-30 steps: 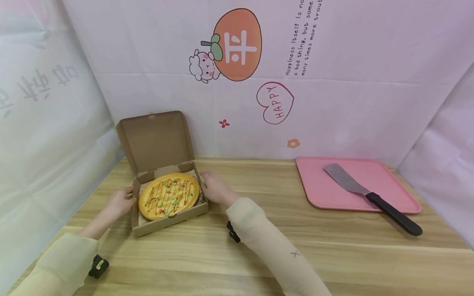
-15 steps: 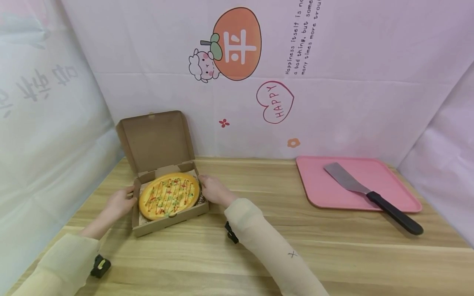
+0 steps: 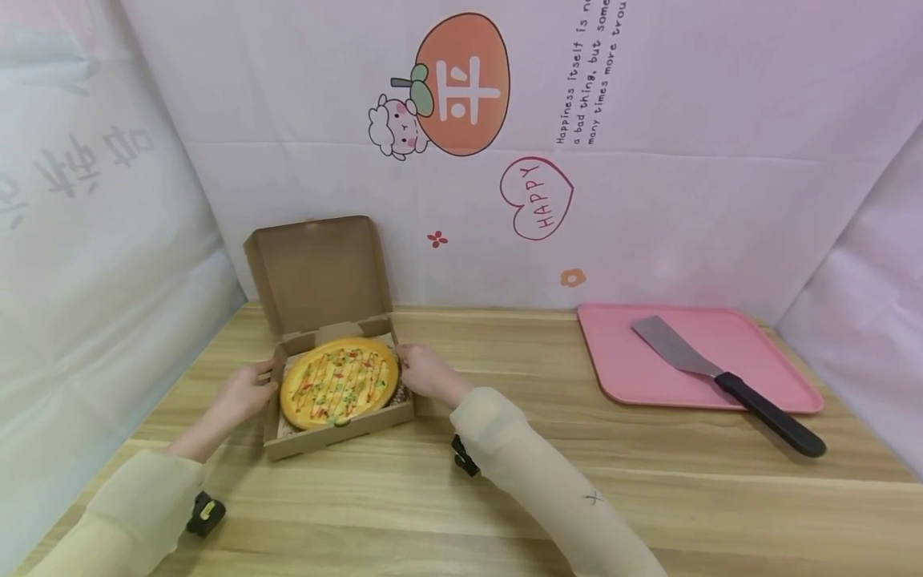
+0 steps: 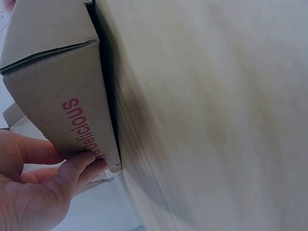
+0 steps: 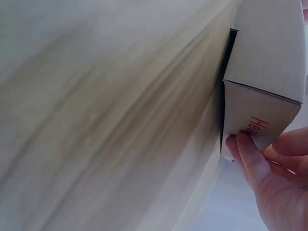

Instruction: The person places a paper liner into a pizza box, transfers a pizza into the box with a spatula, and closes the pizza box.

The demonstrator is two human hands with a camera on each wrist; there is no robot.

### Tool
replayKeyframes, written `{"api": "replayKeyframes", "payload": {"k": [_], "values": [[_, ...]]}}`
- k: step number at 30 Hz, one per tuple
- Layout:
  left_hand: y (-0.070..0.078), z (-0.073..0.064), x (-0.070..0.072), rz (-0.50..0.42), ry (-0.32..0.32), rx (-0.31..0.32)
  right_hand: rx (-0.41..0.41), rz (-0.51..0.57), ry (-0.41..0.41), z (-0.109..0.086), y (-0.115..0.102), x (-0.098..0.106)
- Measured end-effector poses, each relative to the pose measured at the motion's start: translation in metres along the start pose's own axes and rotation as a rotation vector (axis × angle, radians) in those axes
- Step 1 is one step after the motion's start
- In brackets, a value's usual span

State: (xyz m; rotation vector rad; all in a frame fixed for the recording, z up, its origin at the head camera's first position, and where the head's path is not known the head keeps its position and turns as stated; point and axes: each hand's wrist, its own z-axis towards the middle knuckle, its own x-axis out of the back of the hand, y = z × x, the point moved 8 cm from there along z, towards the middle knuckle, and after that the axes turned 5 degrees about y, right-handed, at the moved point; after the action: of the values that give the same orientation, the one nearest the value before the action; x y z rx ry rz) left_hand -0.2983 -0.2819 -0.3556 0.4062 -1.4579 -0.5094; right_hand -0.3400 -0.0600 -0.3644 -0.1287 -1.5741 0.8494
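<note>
A brown cardboard pizza box (image 3: pixel 346 433) stands on the table at the left, its lid (image 3: pixel 324 272) raised toward the back. Inside lies a round pizza (image 3: pixel 339 382) with zigzag sauce and bits of topping. My left hand (image 3: pixel 243 393) grips the box's left side wall; in the left wrist view its digits sit over the red lettering and at the wall's edge. On the opposite side, my right hand (image 3: pixel 430 374) pinches the right wall, fingertips over the rim in the head view. The right wrist view shows digits pressed against the box's outer wall (image 5: pixel 245 103).
At the right a pink tray (image 3: pixel 620 377) lies on the wooden table (image 3: pixel 476 497). Across it rests a spatula (image 3: pixel 692 361), its black handle reaching past the front rim. Printed white cloth (image 3: pixel 324 96) hangs behind and at both sides.
The box with the pizza has shifted slightly to the right, both hands moving along with it. Earlier, the right hand closed in on the right wall.
</note>
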Motion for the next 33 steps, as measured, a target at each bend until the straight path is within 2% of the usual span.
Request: {"api": "replayKeyframes", "payload": {"k": [8, 13, 14, 17, 25, 33], "values": [[0.006, 0.002, -0.006, -0.026, -0.02, -0.007, 0.002, 0.014, 0.01, -0.007, 0.004, 0.006], [-0.004, 0.01, -0.014, -0.051, -0.031, -0.008, 0.001, 0.041, 0.004, -0.013, 0.007, 0.01], [-0.008, 0.013, -0.016, -0.053, -0.02, -0.026, -0.002, 0.048, 0.004, -0.015, 0.008, 0.011], [-0.008, 0.015, -0.02, -0.075, -0.029, -0.036, -0.012, 0.065, 0.006, -0.018, 0.011, 0.013], [0.019, 0.007, -0.02, -0.065, -0.058, -0.011, -0.006, 0.089, 0.012, -0.026, 0.017, 0.02], [0.033, 0.006, -0.027, -0.099, -0.067, -0.024, 0.007, 0.114, 0.027, -0.035, 0.024, 0.027]]}}
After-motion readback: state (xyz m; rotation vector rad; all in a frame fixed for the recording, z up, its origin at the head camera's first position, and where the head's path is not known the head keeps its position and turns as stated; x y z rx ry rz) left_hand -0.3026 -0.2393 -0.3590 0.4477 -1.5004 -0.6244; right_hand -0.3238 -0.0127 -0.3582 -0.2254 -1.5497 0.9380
